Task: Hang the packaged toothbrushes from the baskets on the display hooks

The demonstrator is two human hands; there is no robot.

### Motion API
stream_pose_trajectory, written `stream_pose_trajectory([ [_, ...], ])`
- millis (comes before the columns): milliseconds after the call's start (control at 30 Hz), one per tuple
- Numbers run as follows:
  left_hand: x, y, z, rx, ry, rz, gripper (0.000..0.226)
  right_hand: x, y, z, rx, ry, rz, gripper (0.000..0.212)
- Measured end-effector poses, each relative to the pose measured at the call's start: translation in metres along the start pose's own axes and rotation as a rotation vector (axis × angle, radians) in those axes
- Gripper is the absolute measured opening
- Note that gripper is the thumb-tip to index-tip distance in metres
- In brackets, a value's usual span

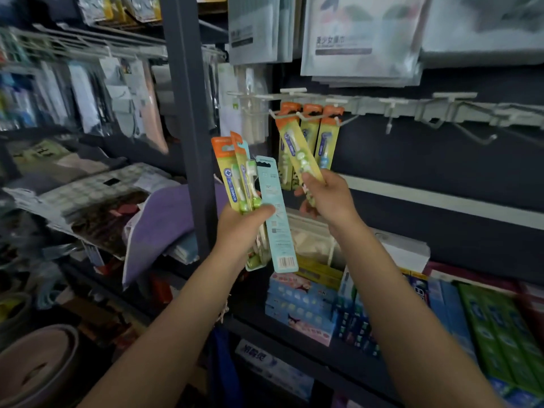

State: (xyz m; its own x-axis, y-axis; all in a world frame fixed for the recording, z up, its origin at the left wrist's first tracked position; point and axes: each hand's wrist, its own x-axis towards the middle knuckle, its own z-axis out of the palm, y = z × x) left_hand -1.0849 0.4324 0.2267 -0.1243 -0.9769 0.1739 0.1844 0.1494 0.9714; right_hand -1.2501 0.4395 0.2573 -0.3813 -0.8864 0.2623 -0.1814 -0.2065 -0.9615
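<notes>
Shop shelving stood behind. Right hand (323, 198) gripped one toothbrush pack (297, 151) tilted at a hook (276, 114); left hand (244, 225) clutched spare packs (250, 184), which might slip.

This is a shop, a small general store selling household and toiletry goods. A dark back panel carries a white plastic rail of display hooks (412, 108) across the upper right of the frame, and orange-topped yellow toothbrush packs (316, 136) hang from it near the centre. Flat pale packaged goods with printed labels (362, 36) hang along the top. In the lower right, a dark shelf holds rows of blue and green boxed toothpaste (500, 328). At the left, beyond a grey metal upright post (188, 113), wire racks hold hanging packets (85, 95) and folded textiles (88, 189).
</notes>
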Motion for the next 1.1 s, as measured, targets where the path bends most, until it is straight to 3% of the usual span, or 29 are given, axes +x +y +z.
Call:
stream_pose_trajectory([
  [233, 0.025, -0.002, 0.003, 0.009, -0.016, -0.031, 0.022, 0.023, 0.021, 0.013, 0.083, 0.095, 0.047, 0.017],
  [400, 0.037, -0.009, 0.006, -0.005, -0.001, -0.039, 0.021, 0.033, 0.04, 0.015, 0.005, 0.103, 0.104, 0.031],
  [567, 0.044, -0.013, 0.011, 0.002, 0.001, -0.033, 0.025, 0.039, 0.046, 0.011, -0.045, -0.004, 0.16, 0.019],
  [1100, 0.055, -0.013, 0.022, -0.034, -0.008, -0.014, 0.021, 0.041, 0.054, 0.006, 0.087, 0.118, 0.099, 0.015],
])
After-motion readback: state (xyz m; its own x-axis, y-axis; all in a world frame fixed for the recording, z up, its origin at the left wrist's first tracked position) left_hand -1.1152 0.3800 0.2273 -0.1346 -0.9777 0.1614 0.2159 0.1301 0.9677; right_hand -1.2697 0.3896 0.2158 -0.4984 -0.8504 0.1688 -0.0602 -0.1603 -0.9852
